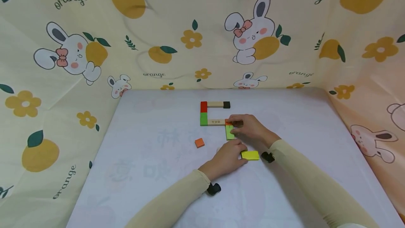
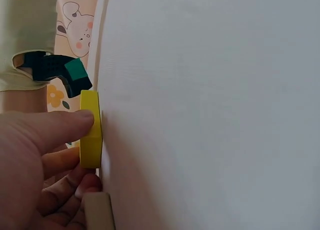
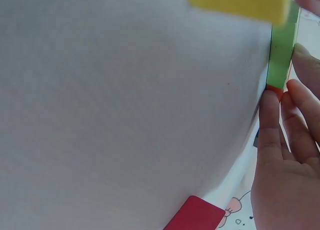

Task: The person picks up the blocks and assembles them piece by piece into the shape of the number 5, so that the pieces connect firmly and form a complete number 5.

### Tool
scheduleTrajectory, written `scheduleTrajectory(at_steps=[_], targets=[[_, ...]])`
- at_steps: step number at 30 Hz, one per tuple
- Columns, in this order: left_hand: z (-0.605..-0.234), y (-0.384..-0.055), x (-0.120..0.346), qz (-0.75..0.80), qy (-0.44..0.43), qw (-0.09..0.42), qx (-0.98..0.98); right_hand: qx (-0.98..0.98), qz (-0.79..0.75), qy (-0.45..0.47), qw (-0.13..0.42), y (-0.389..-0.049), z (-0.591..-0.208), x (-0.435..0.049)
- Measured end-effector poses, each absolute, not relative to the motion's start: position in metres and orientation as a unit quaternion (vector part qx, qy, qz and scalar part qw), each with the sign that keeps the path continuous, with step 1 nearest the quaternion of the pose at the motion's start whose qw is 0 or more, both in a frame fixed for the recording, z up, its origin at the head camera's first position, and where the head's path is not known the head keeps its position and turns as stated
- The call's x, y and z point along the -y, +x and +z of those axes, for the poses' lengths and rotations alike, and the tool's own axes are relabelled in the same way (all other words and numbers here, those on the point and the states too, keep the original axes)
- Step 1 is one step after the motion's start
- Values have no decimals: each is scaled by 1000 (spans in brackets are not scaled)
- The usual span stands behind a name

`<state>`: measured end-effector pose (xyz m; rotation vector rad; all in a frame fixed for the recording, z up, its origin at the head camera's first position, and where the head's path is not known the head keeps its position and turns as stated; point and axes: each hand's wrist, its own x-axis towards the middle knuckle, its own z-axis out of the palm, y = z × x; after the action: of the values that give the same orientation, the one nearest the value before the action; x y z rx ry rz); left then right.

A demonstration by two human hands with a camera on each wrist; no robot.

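My left hand pinches a yellow block between thumb and fingers, low over the white tabletop. In the left wrist view, a pale wooden block shows beside its lower fingers. My right hand has its fingertips against a small orange block, its thumb at the edge of a light green block. Those two blocks sit end to end at the right end of a wooden block with printed letters. This joins a green block, then a red block farther back.
A second wooden block runs right from the red block to a black block. One loose orange block lies left of my hands on the white tabletop. A patterned cloth stands behind and at both sides.
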<state>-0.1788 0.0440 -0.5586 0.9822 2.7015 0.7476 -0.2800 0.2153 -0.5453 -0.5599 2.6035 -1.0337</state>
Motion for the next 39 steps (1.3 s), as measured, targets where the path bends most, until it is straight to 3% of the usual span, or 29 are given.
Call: scheduleTrajectory(at_steps=[24, 39], targets=[[-557, -173, 4, 323, 185, 23, -928, -904, -362, -171, 152, -281, -550, -214], [-550, -178, 12, 322, 166, 40, -931, -903, -364, -168, 153, -280, -549, -214]])
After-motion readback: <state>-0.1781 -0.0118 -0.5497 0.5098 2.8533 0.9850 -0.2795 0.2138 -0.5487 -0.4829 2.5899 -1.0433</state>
